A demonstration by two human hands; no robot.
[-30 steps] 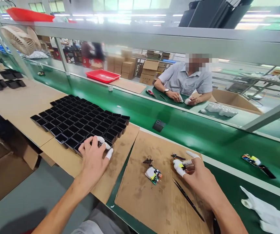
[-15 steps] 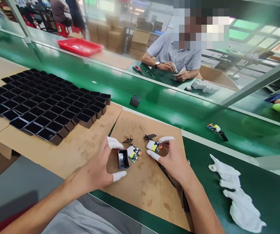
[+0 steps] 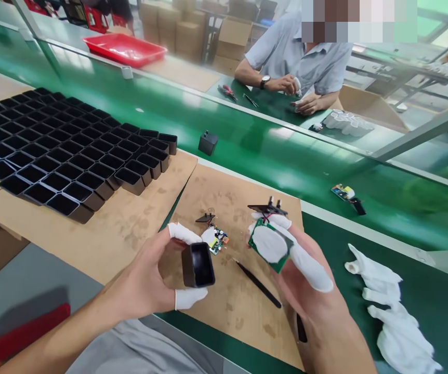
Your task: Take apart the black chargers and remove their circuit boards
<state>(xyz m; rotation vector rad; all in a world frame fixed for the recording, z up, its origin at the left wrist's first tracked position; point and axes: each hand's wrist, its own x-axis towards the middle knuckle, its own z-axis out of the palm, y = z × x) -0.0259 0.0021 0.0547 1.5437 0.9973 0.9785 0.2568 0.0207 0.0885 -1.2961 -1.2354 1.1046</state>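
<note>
My left hand (image 3: 146, 283), with white finger cots on thumb and index finger, grips a black plastic housing (image 3: 186, 267) whose open end faces me. In my right hand (image 3: 305, 270) is a green circuit board (image 3: 253, 240) with a white pad (image 3: 269, 243) on its face. Red and black wires join that board to a black plug cover (image 3: 267, 209) with two prongs. Between my hands a second circuit board (image 3: 216, 240) lies on the cardboard, with its own plug cover (image 3: 205, 217) beside it. Black tweezers (image 3: 259, 284) rest on the cardboard (image 3: 232, 322) below.
Rows of open black housings (image 3: 64, 171) stand at the left. On the green conveyor belt (image 3: 243, 150) sit a closed housing (image 3: 208, 144) and a wired board (image 3: 346, 197). White gloves (image 3: 399, 322) lie at the right. A co-worker (image 3: 286, 67) works opposite, near a red tray (image 3: 124, 50).
My right hand has lifted its circuit board off the cardboard and turned it, so the white pad shows. My left hand has raised the housing and tilted it towards me.
</note>
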